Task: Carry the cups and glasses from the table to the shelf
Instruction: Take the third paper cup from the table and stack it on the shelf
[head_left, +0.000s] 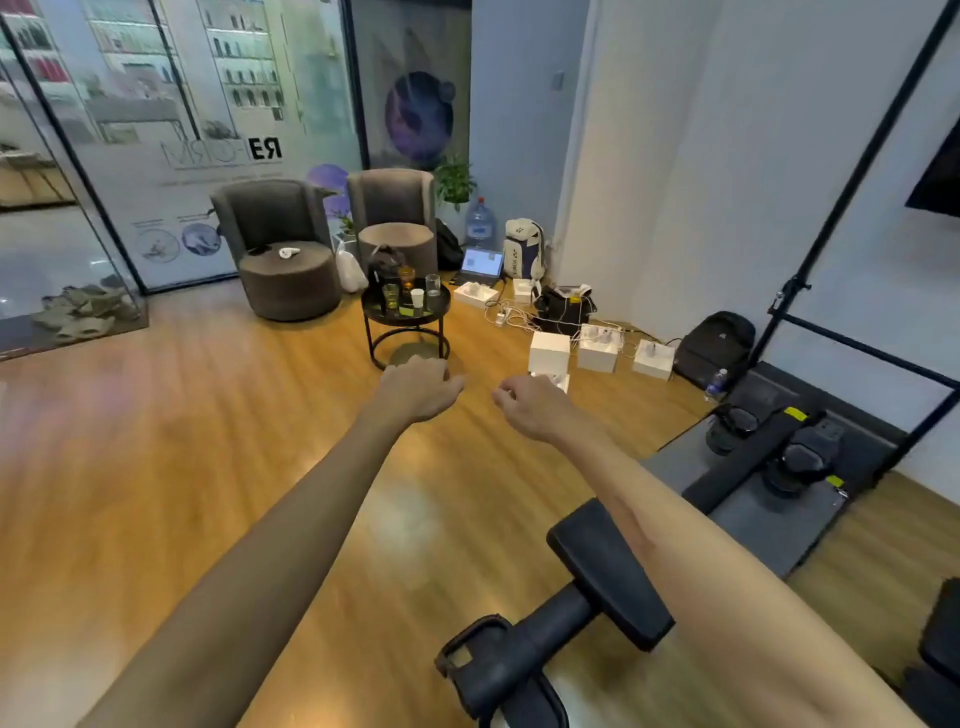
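Clear glasses (432, 285) on round table (374, 310)

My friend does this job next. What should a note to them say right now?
Left hand: loosely curled, holding nothing.
Right hand: loosely curled, holding nothing.
Both are held out in front, well short of the round black table.
On the table: a white cup, a clear glass, an amber glass and a green-tinted glass.
Done: nothing visible; no cup or glass is in hand.
Left: walk to the table and carry each one to the shelf, which is not in view.
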